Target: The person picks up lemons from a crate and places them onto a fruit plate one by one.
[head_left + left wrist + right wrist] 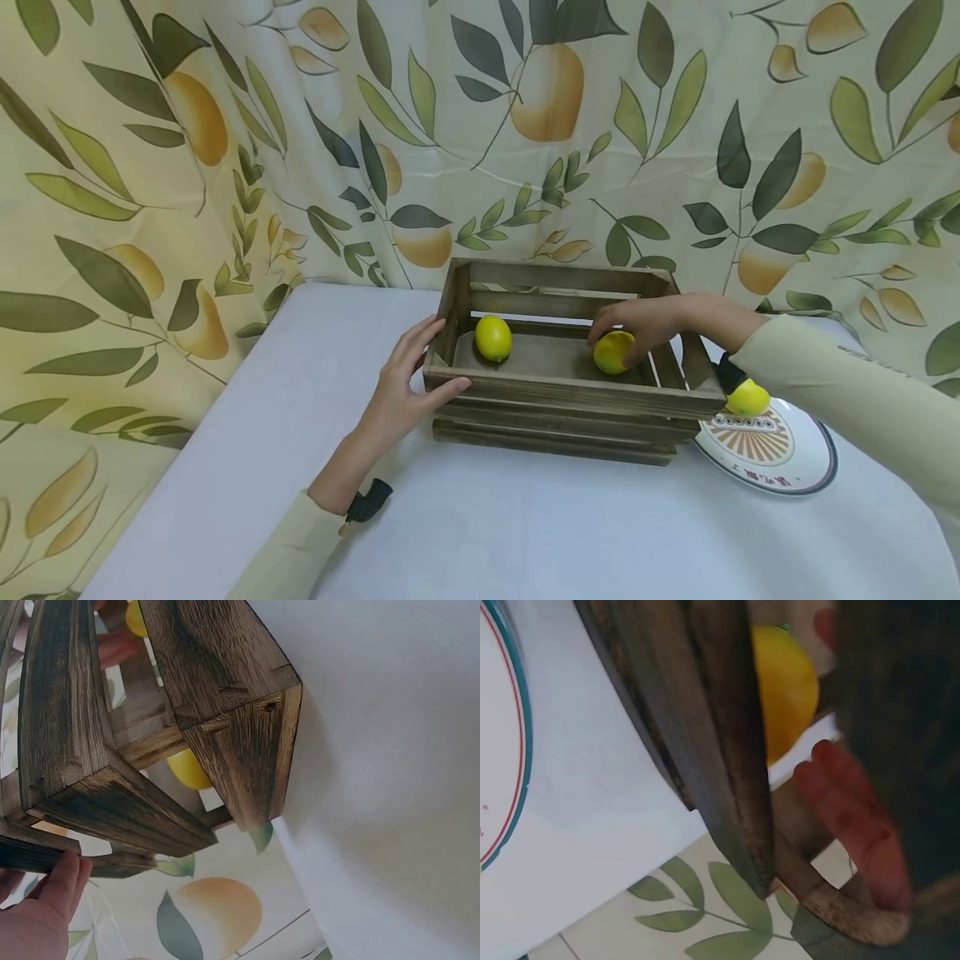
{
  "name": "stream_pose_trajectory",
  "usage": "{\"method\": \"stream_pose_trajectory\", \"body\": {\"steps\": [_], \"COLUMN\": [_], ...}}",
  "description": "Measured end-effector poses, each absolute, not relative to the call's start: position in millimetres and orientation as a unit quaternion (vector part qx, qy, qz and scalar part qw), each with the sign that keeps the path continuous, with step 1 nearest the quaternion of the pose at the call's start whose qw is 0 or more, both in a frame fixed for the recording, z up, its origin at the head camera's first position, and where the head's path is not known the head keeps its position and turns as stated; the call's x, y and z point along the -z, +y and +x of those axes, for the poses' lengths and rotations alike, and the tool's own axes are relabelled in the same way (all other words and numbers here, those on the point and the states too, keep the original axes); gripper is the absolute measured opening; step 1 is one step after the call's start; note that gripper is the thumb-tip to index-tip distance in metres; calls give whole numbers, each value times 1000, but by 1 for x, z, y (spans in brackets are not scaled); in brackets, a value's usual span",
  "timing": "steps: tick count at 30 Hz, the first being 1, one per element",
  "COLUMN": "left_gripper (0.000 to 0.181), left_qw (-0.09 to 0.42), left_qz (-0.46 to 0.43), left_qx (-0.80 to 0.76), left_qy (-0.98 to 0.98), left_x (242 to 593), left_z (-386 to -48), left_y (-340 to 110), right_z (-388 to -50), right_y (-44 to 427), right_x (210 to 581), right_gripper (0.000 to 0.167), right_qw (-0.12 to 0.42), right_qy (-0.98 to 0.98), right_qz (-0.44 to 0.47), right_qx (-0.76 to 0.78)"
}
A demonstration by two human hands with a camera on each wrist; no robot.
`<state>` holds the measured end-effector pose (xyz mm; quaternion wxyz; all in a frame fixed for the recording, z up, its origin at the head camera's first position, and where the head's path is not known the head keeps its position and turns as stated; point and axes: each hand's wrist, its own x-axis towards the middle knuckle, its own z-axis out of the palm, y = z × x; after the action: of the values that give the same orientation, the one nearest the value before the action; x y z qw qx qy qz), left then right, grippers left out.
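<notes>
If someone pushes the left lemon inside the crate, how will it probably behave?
The left lemon would probably roll, because its sides are rounded. It would likely stay inside the crate, since slatted walls surround it. Its smooth, shiny skin may make it slightly slippery.

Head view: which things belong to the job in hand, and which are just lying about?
Job:
slatted wooden crate, left hand on it
lemon under the right hand
second lemon inside
probably plate and third lemon

Just there:
fruit-print curtain
white tablecloth
</notes>
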<state>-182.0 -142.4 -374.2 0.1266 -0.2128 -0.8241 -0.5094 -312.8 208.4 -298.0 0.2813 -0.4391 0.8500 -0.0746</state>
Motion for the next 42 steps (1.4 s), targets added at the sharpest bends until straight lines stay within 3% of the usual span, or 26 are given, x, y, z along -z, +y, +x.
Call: {"method": "stream_pose_trajectory", "body": {"steps": [20,42], "left_gripper": [78,77], "left_qw": [135,143], "left_qz": [-214,-222], "left_qx": [509,514], "left_qy": [-823,-816], "left_x": [376,378], "left_z": [-182,-183], "left_y": [-142,-141], "right_z": [-317,-317], "right_y": [202,202], "right_x": [315,321], "right_gripper": [54,50], "right_qw": [285,282], "right_qy": [854,852], "right_qz": [-432,-439], "right_qx": [-51,-46]}}
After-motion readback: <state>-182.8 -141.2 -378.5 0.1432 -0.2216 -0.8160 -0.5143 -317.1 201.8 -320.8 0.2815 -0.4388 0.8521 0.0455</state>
